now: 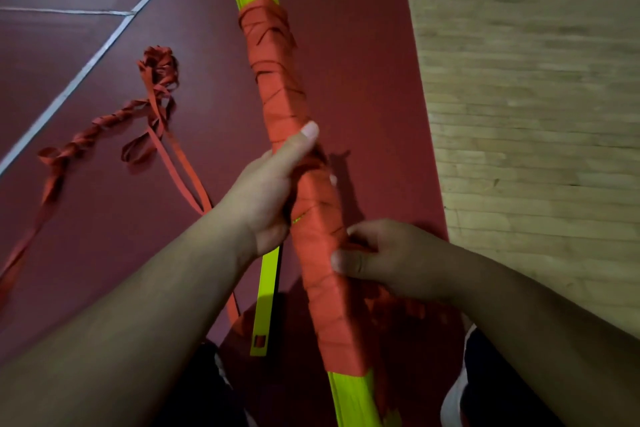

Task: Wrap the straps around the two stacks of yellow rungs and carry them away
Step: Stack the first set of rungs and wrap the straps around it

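Loose strap (104,128): orange, twisted and looped, lying on the dark red floor (86,218) at the left — it crosses a white line (86,66) and one run trails toward the person.
Left hand (266,198): fingers closed around the middle of the wrapped stack, thumb laid along its upper face.
Single rung (266,298): flat and yellow, hanging below the left hand, a small square slot near its lower end.
Wrapped stack (298,135): a long bundle of yellow rungs held off the floor, tilted from upper left to lower right, bound almost end to end in orange strap; yellow rung ends show at both tips.
Right hand (384,253): fingers pinched on the strap at the right edge of the bundle, below the left hand.
Wooden floor (536,114): pale boards beside the red surface at the right.
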`<act>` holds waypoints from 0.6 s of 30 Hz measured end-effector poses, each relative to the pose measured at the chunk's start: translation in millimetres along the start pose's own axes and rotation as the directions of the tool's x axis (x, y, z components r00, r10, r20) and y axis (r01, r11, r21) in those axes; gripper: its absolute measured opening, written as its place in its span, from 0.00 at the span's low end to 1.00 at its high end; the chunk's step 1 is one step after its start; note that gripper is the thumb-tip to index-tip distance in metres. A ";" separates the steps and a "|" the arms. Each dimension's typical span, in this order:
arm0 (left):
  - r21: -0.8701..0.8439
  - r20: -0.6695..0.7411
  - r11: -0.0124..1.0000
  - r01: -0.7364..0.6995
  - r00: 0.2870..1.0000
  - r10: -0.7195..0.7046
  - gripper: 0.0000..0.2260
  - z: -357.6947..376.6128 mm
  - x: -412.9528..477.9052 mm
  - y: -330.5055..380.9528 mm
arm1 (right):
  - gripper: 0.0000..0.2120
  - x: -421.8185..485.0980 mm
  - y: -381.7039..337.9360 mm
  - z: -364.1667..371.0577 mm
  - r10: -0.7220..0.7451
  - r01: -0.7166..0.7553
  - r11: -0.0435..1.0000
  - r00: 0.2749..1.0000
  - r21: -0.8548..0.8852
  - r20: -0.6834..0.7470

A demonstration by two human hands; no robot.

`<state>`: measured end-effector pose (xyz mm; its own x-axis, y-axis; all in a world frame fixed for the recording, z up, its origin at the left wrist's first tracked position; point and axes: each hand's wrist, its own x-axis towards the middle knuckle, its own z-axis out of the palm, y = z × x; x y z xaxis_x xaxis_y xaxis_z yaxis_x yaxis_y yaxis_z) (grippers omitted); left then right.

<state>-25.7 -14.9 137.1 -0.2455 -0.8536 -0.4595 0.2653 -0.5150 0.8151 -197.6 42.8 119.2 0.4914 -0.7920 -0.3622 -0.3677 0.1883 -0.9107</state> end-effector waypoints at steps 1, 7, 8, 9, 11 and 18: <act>0.012 -0.033 1.000 -0.013 0.999 0.014 0.27 0.2 0.6 -3.4 | 0.05 0.8 1.9 0.9 0.000 -0.001 0.997 1.000 -0.079 -0.012; -0.127 0.007 0.992 0.017 1.000 -0.017 0.21 -6.4 3.7 -5.9 | 0.06 -2.4 -3.0 0.2 0.006 -0.006 1.000 1.000 -0.003 -0.005; -0.158 0.047 0.987 0.018 0.999 -0.011 0.15 -7.1 3.8 -4.2 | 0.06 -3.9 -5.9 -1.2 0.009 -0.011 0.999 0.999 0.052 0.031; -0.190 0.071 0.982 0.015 0.997 -0.001 0.12 -7.5 3.9 -3.4 | 0.07 -4.8 -6.5 -1.8 0.015 -0.021 0.996 0.998 0.088 0.068; -0.254 0.101 0.967 -0.007 0.994 0.034 0.13 -6.8 3.8 -2.7 | 0.13 -6.5 -2.8 -0.4 0.023 -0.043 0.988 0.990 0.148 0.137; -0.346 0.083 0.936 -0.061 0.992 0.095 0.26 -12.0 8.4 -3.5 | 0.36 -7.1 6.7 -6.0 -0.018 -0.064 0.907 0.981 0.416 0.192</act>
<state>-17.6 -21.2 126.2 -0.2960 -0.8892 -0.3489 0.5860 -0.4575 0.6688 -208.3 46.1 116.9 0.6404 -0.6693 -0.3768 -0.0368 0.4633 -0.8855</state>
